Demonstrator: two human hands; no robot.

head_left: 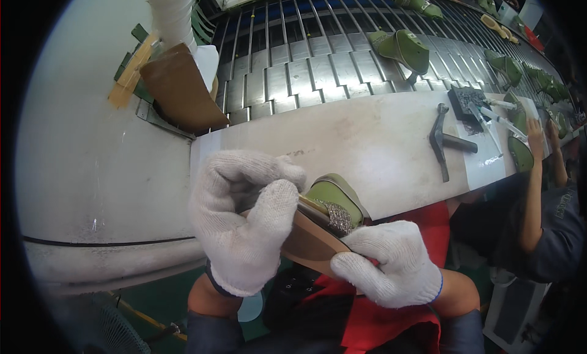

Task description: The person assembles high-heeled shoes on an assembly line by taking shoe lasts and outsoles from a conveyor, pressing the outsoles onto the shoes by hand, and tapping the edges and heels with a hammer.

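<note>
Both my hands wear white knitted gloves. Between them is a tan shoe sole (310,244) with a dark upper edge, held tilted above my lap near the bench's front edge. My left hand (247,216) is closed with thumb and fingers around its left end. My right hand (391,265) pinches the right end, thumb along the near side. Directly behind the sole shows a green sandal (345,195) with a glittery strap (338,216). Whether sole and sandal are joined I cannot tell, since the gloves cover part of them.
A hammer (445,140) lies on the pale bench (379,134), near a dark block (468,103) with white-handled brushes. Beyond runs a metal slatted conveyor (306,78) carrying green shoes (403,48). At right, a co-worker's hands (538,140) touch a green shoe. A brown board (180,88) stands left.
</note>
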